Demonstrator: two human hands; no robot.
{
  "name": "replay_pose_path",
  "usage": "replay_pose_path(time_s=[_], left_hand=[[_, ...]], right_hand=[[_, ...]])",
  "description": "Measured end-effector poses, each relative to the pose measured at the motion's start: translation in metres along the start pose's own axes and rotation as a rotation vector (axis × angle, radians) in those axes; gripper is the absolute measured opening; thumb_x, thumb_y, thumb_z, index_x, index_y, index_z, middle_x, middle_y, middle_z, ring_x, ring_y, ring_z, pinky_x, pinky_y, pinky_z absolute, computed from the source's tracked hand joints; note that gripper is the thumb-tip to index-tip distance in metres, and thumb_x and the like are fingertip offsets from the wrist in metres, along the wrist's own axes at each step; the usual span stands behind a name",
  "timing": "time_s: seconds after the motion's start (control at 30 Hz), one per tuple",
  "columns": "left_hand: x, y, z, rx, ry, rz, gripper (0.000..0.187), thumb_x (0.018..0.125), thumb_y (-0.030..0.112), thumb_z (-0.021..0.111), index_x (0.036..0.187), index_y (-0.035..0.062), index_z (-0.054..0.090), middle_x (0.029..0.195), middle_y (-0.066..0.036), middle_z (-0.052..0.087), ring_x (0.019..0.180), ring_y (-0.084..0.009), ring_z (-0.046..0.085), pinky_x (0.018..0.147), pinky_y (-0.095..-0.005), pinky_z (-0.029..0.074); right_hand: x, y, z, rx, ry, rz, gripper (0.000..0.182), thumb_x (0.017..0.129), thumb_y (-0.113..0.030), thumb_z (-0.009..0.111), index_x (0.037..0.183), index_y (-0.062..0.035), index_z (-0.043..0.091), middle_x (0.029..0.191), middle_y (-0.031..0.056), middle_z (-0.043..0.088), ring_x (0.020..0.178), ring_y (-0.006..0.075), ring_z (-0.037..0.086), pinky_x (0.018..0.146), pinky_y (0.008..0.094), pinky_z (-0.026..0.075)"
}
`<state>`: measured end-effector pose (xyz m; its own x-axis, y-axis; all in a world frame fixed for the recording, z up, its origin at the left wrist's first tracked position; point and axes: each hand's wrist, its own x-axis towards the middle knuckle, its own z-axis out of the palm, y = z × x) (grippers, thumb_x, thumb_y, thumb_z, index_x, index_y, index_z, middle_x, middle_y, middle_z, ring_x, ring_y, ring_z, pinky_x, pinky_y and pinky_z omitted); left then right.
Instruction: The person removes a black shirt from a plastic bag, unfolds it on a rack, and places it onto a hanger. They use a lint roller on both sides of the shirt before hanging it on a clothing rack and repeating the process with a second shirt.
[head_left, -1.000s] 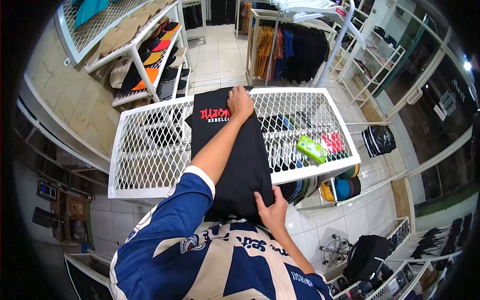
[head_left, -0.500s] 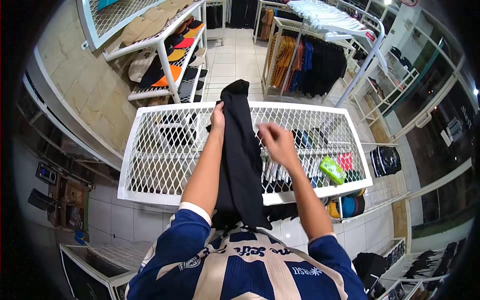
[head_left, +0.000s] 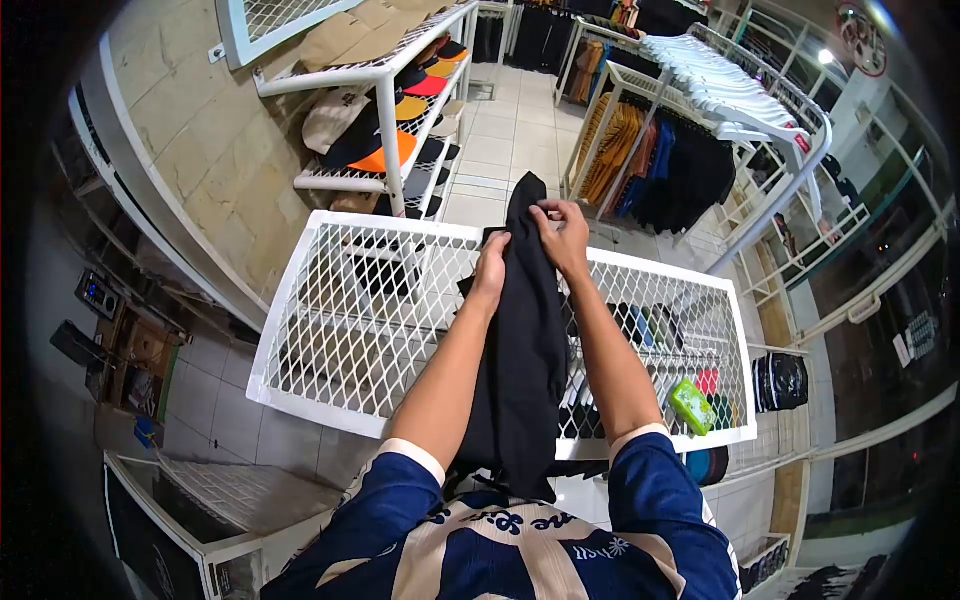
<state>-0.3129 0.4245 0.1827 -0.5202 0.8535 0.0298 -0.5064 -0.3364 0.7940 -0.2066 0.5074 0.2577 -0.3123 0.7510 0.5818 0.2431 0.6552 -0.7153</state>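
A long black garment [head_left: 524, 350], folded into a narrow strip, lies over the white mesh table [head_left: 335, 412]. Its near end hangs over the front edge toward my body, and its far end pokes past the back rim. My left hand [head_left: 490, 268] is closed on the strip's left edge near the back of the table. Across from it, my right hand [head_left: 563, 238] pinches the right edge close to the far end, with thumb and fingers bent around the cloth. The garment's exact kind does not show in its folded state.
A green packet [head_left: 691, 406] rests on the table's right front corner. Caps fill a white shelf [head_left: 388, 140] at the back left. Behind the table on the right stand hanging clothes [head_left: 660, 175] and a rail of white hangers [head_left: 690, 70]. Glass doors [head_left: 880, 250] are far right.
My right hand has come from the air beside the garment onto its right edge near the far end. My left hand still holds the left edge. The view has turned left and tilted.
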Motion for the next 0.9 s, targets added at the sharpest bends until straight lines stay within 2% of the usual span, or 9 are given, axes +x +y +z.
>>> replay_pose_path(time_s=[0.03,0.1,0.17,0.27,0.47,0.57,0.7,0.8,0.9], left_hand=[[-0.002,0.002,0.003,0.022,-0.005,0.033,0.033,0.102,0.023,0.048,0.124,0.0014,0.061,0.127,-0.009,0.063,0.12,-0.02,0.056,0.109,-0.0302,0.038],[-0.019,0.024,0.013,0.162,-0.05,0.089,0.028,0.102,0.024,0.046,0.107,0.0002,0.059,0.103,-0.003,0.056,0.101,-0.0147,0.05,0.096,-0.0274,0.038],[-0.021,0.025,0.012,0.22,-0.072,0.147,0.025,0.103,0.024,0.045,0.103,0.0013,0.057,0.098,-0.001,0.053,0.096,-0.0131,0.047,0.092,-0.0267,0.038],[-0.029,0.03,0.022,0.271,-0.096,0.222,0.022,0.105,0.022,0.046,0.098,0.0026,0.053,0.091,0.002,0.046,0.087,-0.0099,0.042,0.085,-0.0251,0.038],[-0.029,0.034,0.031,0.153,-0.071,0.067,0.045,0.1,0.011,0.059,0.14,-0.0061,0.047,0.127,-0.01,0.06,0.119,-0.0162,0.053,0.103,-0.0291,0.04],[-0.012,0.011,0.011,0.251,-0.173,0.143,0.057,0.099,0.008,0.058,0.151,-0.0056,0.036,0.154,-0.021,0.044,0.142,-0.0261,0.044,0.117,-0.0348,0.032],[-0.02,0.026,0.022,0.198,-0.204,0.111,0.051,0.1,0.008,0.055,0.148,-0.0054,0.042,0.146,-0.02,0.052,0.14,-0.0253,0.045,0.115,-0.0348,0.034],[-0.027,0.04,0.027,0.321,-0.068,0.137,0.04,0.102,0.014,0.055,0.138,-0.0036,0.055,0.135,-0.018,0.063,0.133,-0.0273,0.052,0.114,-0.0404,0.035],[-0.037,0.048,0.022,1.429,0.341,0.607,0.034,0.097,0.03,0.062,0.117,0.0039,0.069,0.124,-0.013,0.068,0.12,-0.0341,0.055,0.111,-0.0536,0.029]], right_hand=[[0.004,0.01,0.003,-0.001,-0.027,-0.031,0.021,0.087,-0.023,0.078,0.091,-0.003,0.074,0.098,0.0139,0.07,0.087,0.0249,0.067,0.08,0.0349,0.053],[0.013,0.025,0.005,0.299,-0.072,0.04,0.02,0.097,-0.023,0.069,0.096,-0.0024,0.068,0.099,0.0095,0.071,0.088,0.0163,0.064,0.079,0.0305,0.05],[0.019,0.021,-0.006,0.532,-0.126,0.185,0.021,0.105,-0.023,0.059,0.105,-0.0018,0.062,0.102,0.0054,0.07,0.09,0.0105,0.061,0.08,0.0274,0.049],[0.027,0.042,-0.005,0.382,-0.262,0.13,0.024,0.1,-0.023,0.066,0.109,-0.0017,0.064,0.106,0.0085,0.072,0.086,0.0132,0.063,0.078,0.0289,0.051],[0.023,0.021,0.004,0.174,-0.15,0.117,0.032,0.093,-0.024,0.073,0.114,-0.0002,0.069,0.093,0.0118,0.073,0.079,0.0175,0.067,0.071,0.0331,0.053],[0.026,0.022,0.004,0.157,-0.234,0.214,0.032,0.092,-0.024,0.074,0.113,-0.0005,0.07,0.094,0.012,0.073,0.078,0.0167,0.066,0.071,0.0326,0.053],[0.03,0.022,-0.002,0.118,-0.272,0.143,0.027,0.094,-0.024,0.073,0.108,-0.0016,0.068,0.086,0.0065,0.069,0.074,0.0129,0.06,0.068,0.0296,0.05],[0.034,0.026,-0.005,0.468,-0.131,0.192,0.019,0.098,-0.022,0.069,0.096,-0.0065,0.059,0.08,-0.0056,0.052,0.072,0.0056,0.046,0.065,0.023,0.039],[0.041,0.029,-0.015,0.621,-0.093,0.195,0.014,0.099,-0.019,0.068,0.096,-0.0078,0.06,0.078,-0.008,0.053,0.07,0.0015,0.044,0.061,0.0206,0.034]])
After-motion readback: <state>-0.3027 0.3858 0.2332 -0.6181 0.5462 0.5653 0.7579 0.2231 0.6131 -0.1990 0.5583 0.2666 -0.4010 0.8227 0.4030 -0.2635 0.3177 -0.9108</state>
